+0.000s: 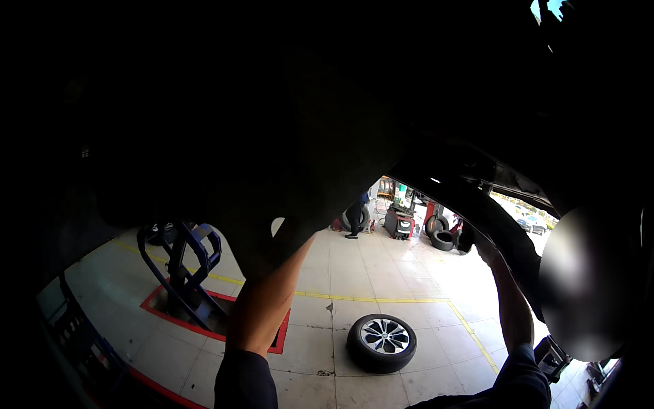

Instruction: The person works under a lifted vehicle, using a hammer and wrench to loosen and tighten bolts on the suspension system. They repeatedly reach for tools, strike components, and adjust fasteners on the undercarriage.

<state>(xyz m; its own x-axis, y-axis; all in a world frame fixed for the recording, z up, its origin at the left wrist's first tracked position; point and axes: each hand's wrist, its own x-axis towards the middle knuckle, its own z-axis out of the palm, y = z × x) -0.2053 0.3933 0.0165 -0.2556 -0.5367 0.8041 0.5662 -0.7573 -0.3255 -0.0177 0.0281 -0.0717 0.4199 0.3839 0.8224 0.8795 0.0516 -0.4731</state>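
Observation:
I am beneath a raised vehicle whose dark underside (286, 123) fills the upper picture. My left forearm (267, 303), in a dark rolled sleeve, reaches up to it, and the hand is lost in the shadow against the underbody. My right hand (486, 252) is also raised and rests on the dark curved edge (477, 211) of the body at the right. Its fingers merge with the black panel, so its grip is unclear. No tool is visible in either hand.
A loose wheel with a silver rim (382, 341) lies flat on the tiled floor between my arms. A blue scissor lift (184, 273) stands in a red-edged pit at left. Stacked tyres (441, 238), a workshop machine (400, 221) and a standing person (355, 218) are far back. Someone's head (586, 286) is close at right.

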